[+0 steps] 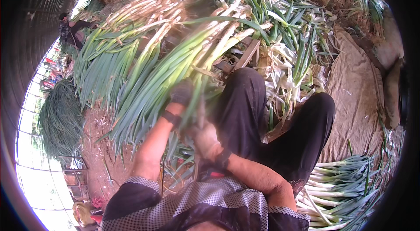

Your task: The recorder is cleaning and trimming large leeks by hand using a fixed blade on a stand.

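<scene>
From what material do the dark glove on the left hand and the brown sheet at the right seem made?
Dark glove: probably fabric, since its surface looks matte; blur hides whether it is knitted or coated. Brown sheet: likely cloth or sacking, dull, with soft creases; woven plastic remains possible.

- Dark trousers (242, 104) taken as landmark.
- Left hand (182, 92) seen against green onions (173, 67), left of the trousers; grip not discernible.
- Right hand (205, 140) blurred, just left of the trousers.
- Loose leaves (281, 61) heaped beyond the trousers.
- Brown cloth (353, 95) spread right of the trousers.
</scene>
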`<state>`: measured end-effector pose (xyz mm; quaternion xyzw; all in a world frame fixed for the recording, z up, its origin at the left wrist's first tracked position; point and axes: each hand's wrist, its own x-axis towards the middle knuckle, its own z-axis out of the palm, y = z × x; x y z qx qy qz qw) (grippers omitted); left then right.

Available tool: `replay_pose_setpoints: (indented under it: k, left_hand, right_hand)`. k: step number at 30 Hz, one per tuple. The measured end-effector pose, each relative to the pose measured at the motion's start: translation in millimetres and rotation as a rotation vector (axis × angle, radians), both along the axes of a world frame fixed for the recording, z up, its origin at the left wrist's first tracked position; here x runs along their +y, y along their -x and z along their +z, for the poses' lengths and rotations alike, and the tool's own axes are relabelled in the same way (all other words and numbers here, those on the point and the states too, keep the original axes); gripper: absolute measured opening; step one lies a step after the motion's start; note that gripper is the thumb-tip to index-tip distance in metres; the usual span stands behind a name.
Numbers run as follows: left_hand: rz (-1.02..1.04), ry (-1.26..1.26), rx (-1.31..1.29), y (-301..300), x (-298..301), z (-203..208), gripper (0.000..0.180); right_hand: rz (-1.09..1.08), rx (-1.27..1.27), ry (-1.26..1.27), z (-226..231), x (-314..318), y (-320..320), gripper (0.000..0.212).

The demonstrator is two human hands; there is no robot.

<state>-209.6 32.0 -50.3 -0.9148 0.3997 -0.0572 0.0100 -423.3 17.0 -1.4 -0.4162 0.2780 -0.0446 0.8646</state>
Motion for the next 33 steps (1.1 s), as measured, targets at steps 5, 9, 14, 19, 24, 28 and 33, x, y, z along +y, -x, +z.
replay_pose_setpoints:
  k: [5,9,14,19,24,28,33]
  left_hand:
    - [-0.261,-0.291,-0.058,-20,-32,29,0.013]
    - [-0.295,-0.286,-0.023,-36,-54,46,0.016]
    - [-0.022,-0.143,0.228,-49,-19,7,0.036]
    - [0.04,0.004,-0.095,21,-31,-8,0.055]
    - [0.055,-0.008,0.009,7,-34,0,0.046]
    - [-0.046,0.048,0.179,19,-37,7,0.048]
    - [-0.037,0.029,0.115,9,-10,-12,0.048]
  right_hand:
    - [-0.033,0.025,-0.037,-23,-7,-12,0.025]
    - [-0.115,0.027,-0.137,-13,-12,-5,0.024]
    - [-0.073,0.037,0.038,16,-7,3,0.024]
    - [-0.098,-0.005,-0.013,6,-14,3,0.025]
    - [-0.054,0.029,0.034,5,-12,0,0.023]
    - [-0.098,0.088,-0.017,-6,-12,-3,0.023]
    - [-0.059,0.07,-0.073,10,-2,-1,0.024]
